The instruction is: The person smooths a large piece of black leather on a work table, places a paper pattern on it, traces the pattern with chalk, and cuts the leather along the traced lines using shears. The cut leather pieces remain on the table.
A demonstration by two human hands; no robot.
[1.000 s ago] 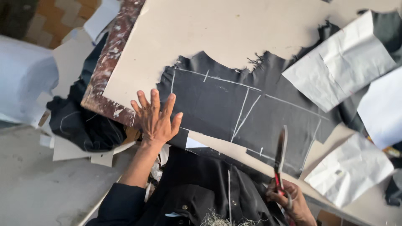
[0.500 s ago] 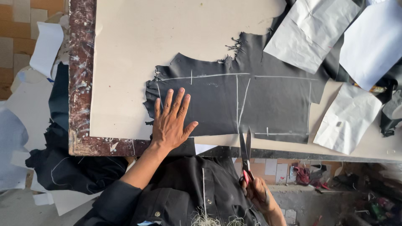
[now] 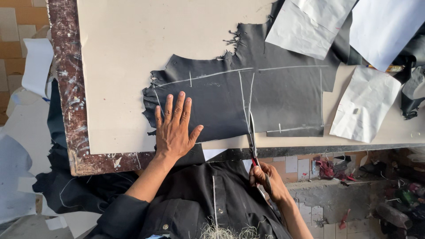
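Beige cutting board (image 3: pixel 133 66) is being covered by black fabric (image 3: pixel 283 97); fabric is being pressed flat by open left hand (image 3: pixel 175 130), scissors (image 3: pixel 253 137) being gripped by right hand (image 3: pixel 265 179) at fabric's near edge.

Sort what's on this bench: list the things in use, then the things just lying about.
In use:
- dark fabric piece with chalk lines
- red-handled scissors, in right hand
- left hand, flat on the fabric
- beige board underneath

Lying about:
- white paper pattern pieces
- dark cloth scraps
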